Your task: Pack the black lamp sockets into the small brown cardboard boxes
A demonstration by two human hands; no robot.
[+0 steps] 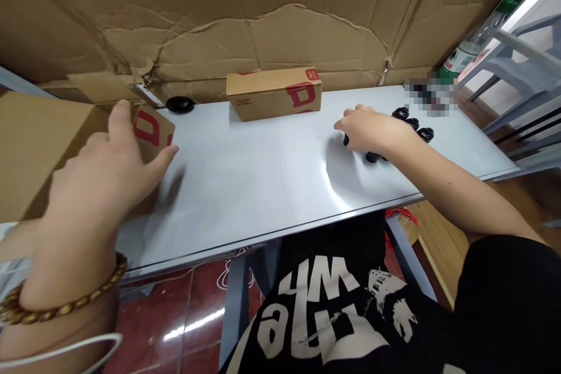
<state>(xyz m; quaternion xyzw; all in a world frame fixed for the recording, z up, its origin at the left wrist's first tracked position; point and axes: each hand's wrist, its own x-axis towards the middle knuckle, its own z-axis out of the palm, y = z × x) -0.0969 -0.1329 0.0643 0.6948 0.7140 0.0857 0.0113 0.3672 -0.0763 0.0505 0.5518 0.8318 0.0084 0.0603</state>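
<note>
At the left, my left hand is raised with thumb and forefinger apart and nothing in it, in front of an open cardboard box with a red letter. Over the right part of the white table, my right hand bends its fingers down around a black item that shows only in part. Beside that hand stand several small black parts, some hidden behind the wrist. A closed long cardboard box with red print lies at the table's back edge.
A round black object lies at the back left of the white table. A plastic bottle with a green cap stands at the back right, near a blurred patch. Large cardboard sheets rise behind the table. Grey chairs are at the right.
</note>
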